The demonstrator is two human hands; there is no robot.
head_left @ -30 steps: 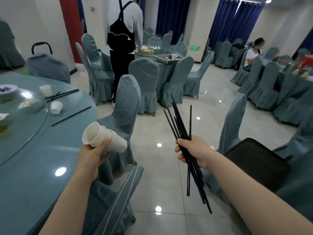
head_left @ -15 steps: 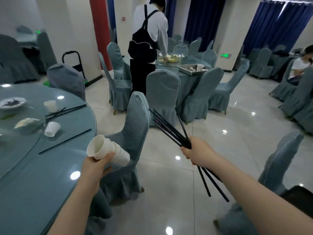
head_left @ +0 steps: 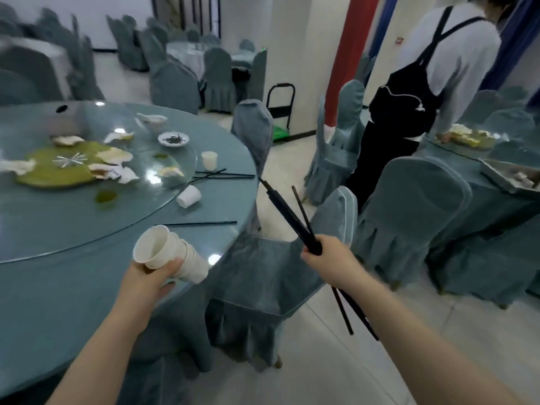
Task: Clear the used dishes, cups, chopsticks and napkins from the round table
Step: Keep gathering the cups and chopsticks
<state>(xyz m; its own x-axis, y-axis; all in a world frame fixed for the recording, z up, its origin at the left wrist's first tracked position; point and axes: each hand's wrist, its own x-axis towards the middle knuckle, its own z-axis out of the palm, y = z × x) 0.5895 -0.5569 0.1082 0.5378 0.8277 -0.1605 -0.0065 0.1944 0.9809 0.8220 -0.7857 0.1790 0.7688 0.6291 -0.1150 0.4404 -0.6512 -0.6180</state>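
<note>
Already the left hand [head_left: 152,276] clamped a light, crushable stack of paper cups [head_left: 172,255] and the right hand [head_left: 324,255] gripped slippery, stiff chopsticks [head_left: 292,214] mid-length, likely to slide.

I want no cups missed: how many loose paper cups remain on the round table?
2: an upright cup by the crossed chopsticks, and a tipped cup nearer the table edge. More may sit outside view.
</note>
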